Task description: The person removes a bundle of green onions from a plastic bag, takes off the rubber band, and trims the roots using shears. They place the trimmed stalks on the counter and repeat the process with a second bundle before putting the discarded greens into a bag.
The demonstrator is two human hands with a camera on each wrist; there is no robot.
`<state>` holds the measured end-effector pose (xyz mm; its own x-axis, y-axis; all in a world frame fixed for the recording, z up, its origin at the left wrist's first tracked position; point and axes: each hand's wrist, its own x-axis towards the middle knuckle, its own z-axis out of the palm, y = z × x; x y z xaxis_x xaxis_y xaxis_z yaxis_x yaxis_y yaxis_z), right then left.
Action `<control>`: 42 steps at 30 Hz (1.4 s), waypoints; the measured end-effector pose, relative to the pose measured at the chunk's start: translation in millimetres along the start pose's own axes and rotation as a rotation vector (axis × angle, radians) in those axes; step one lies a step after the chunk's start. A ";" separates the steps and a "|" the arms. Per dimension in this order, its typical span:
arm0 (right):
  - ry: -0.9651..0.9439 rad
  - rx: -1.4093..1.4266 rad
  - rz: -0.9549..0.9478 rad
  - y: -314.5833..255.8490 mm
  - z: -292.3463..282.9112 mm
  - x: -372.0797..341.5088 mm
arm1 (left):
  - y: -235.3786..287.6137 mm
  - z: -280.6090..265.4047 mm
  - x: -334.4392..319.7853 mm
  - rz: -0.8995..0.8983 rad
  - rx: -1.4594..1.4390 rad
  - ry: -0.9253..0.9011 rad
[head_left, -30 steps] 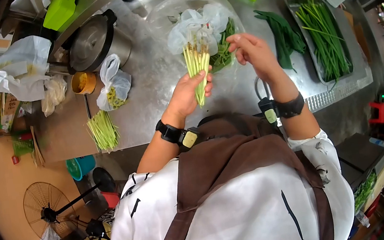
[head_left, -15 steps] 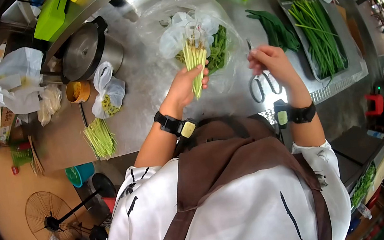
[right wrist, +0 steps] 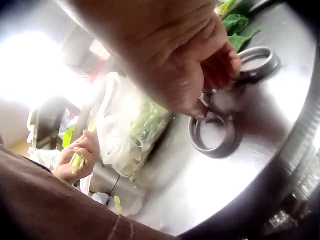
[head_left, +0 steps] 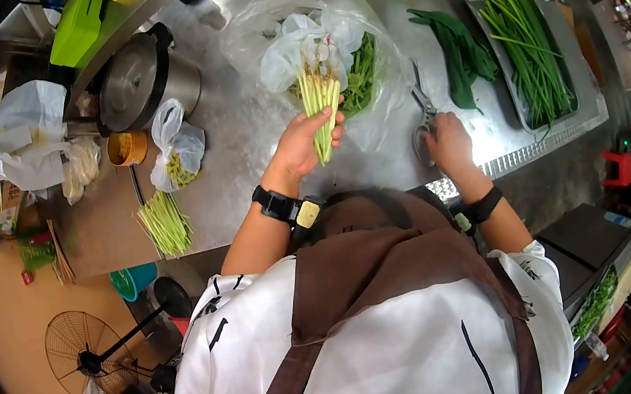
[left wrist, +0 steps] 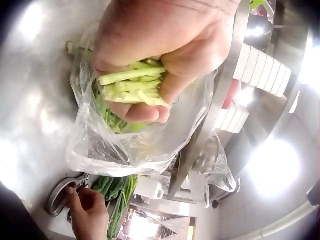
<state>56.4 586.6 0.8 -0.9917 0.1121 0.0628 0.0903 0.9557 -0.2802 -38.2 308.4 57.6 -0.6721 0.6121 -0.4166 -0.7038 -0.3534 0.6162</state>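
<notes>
My left hand (head_left: 299,146) grips a bunch of pale green stalks (head_left: 318,99) with brownish ends, tilted over the table in front of a clear plastic bag. In the left wrist view their cut ends (left wrist: 131,86) poke out between thumb and curled fingers. Grey metal scissors (head_left: 425,100) lie on the table right of the bag, blades pointing away from me. At their handles is my right hand (head_left: 451,149); in the right wrist view the thumb meets one ring (right wrist: 212,151) and the curled fingers reach the other. Leafy greens (head_left: 361,83) show inside the bag.
Dark green leaves (head_left: 465,58) and a metal tray (head_left: 526,120) of long green stems are on the right. To the left are a lidded pot (head_left: 132,77), an orange tub (head_left: 135,147), a small plastic bag (head_left: 179,139) and cut pale stalks (head_left: 164,225).
My right hand has moved away from beside the bunch, down and to the right onto the scissors' handles. The left hand keeps its hold on the stalks.
</notes>
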 end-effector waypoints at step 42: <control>-0.830 1.001 0.015 -67.3 -70.6 69.1 | 24.5 -9.2 7.0 -0.241 -0.044 -0.211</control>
<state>-11.8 549.2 91.7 -0.7836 -0.4245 -0.4537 0.3520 0.2983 -0.8872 -62.3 297.5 63.6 -0.4257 0.8132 -0.3967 -0.8492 -0.2077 0.4855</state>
